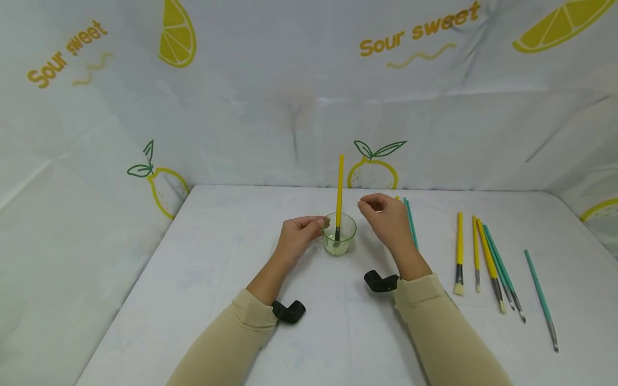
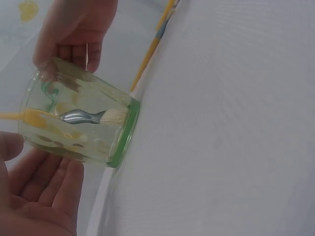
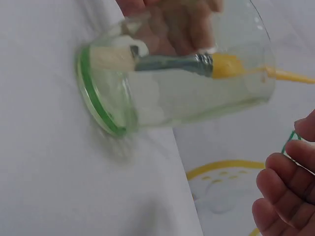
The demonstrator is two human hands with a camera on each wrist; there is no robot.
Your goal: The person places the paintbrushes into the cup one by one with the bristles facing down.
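A small clear glass cup (image 1: pixel 339 236) with a green-tinted base stands mid-table. A yellow-handled brush (image 1: pixel 340 187) stands upright in it, bristles down; its metal ferrule (image 2: pixel 81 116) shows through the glass (image 2: pixel 78 118). My left hand (image 1: pixel 299 236) sits against the cup's left side, thumb by the rim, fingers (image 2: pixel 49 187) relaxed and nearly straight. My right hand (image 1: pixel 386 220) hovers just right of the cup, fingers (image 3: pixel 288 196) loosely curled and holding nothing. In the right wrist view the cup (image 3: pixel 172 83) and brush head (image 3: pixel 113 56) fill the frame.
Several yellow and teal brushes (image 1: pixel 487 257) lie in a row on the white tablecloth (image 1: pixel 217 257) to the right, one teal brush (image 1: pixel 541 295) apart from them. Another teal brush (image 1: pixel 411 225) lies behind my right hand. Lemon-print cloth walls (image 1: pixel 289 107) enclose the table.
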